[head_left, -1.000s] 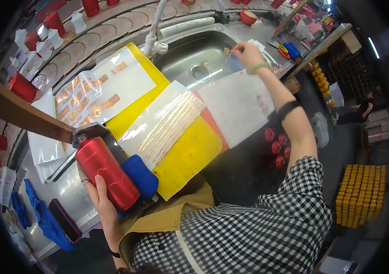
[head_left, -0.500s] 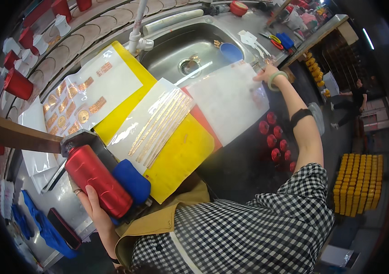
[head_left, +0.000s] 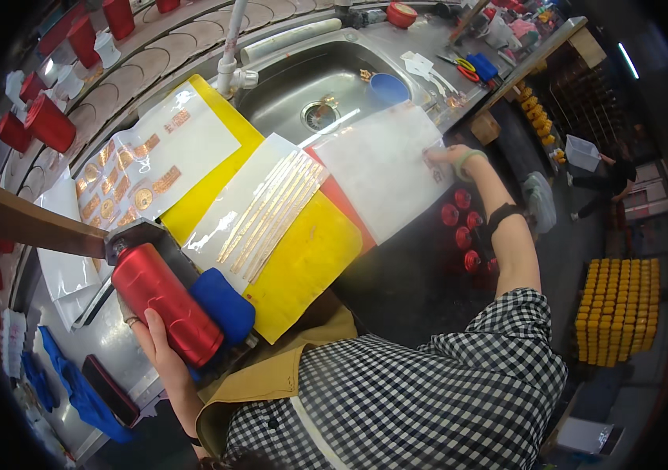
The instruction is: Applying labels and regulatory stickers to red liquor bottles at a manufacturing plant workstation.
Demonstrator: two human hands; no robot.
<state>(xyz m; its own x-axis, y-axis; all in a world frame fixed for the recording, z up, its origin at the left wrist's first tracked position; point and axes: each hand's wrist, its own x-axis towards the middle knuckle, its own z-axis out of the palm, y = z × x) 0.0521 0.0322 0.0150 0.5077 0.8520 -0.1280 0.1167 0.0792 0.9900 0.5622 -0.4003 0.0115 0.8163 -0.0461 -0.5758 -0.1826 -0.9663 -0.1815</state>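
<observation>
At a metal counter (head_left: 136, 362), we see a person in a checked shirt and tan apron with the left hand (head_left: 163, 345) wrapped around a red bottle (head_left: 165, 305), thumb laid along its near side and fingers curled on its left. The bottle lies tilted over the counter's near edge, its narrow end at a dark metal bracket (head_left: 146, 232), with a blue pad (head_left: 224, 305) against its right side. The right hand (head_left: 458, 159), a pale green bangle at the wrist, reaches to the right edge of a white sheet (head_left: 385, 172), thumb and fingers drawn close together over the small markings there; we cannot tell whether anything is pinched between them. Left of that sheet, we find a clear-backed sheet of long copper-coloured strips (head_left: 271, 219) lying on a yellow mat (head_left: 310, 258), a band of coral sheet (head_left: 342, 213) showing beyond the mat's right edge. Farther left, copper-coloured stickers (head_left: 143, 198) dot another white sheet (head_left: 204, 145). Past the sheets, we see a sink (head_left: 287, 90) set toward the counter's far edge, with a blue bowl (head_left: 389, 90) in its right corner. By the counter's near left edge lie a phone (head_left: 110, 390) and a blue cloth (head_left: 79, 384). In the background at right, we see another person in dark clothes beside a white bin (head_left: 582, 153).
</observation>
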